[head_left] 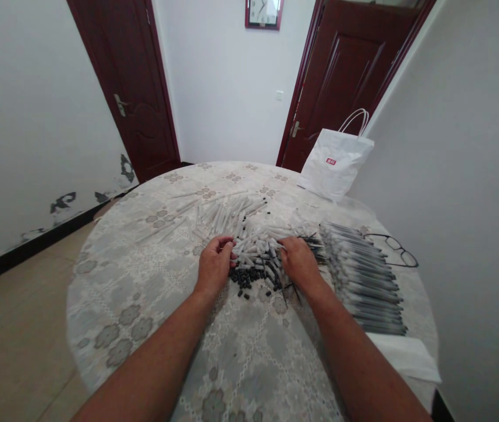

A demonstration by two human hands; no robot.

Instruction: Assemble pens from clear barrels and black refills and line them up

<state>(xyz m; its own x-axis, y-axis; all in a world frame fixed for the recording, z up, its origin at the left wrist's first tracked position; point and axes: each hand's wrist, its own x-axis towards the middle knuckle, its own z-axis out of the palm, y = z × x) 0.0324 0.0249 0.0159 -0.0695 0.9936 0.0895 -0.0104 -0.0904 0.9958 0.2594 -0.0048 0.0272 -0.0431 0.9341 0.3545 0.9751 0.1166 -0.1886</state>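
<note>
My left hand (216, 264) is at the left edge of a heap of small white pen parts (251, 246), its thumb and fingers bent together; whatever lies between them is too small to make out. On the heap's right side, my right hand (299, 262) has its fingers curled down among the white parts, with the fingertips partly hidden. Between the hands lies a pile of small black plugs (245, 276). Thin dark refills (315, 247) show beside and behind my right hand. Farther back, clear pen barrels (227, 214) are spread in a loose pile.
Stacked pens (363, 281) form a long row on the right, with eyeglasses (396, 249) beyond them. A white cloth or paper (407, 357) sits at the near right. At the back stands a white paper bag (337, 164). A patterned cloth covers the round table (143, 340).
</note>
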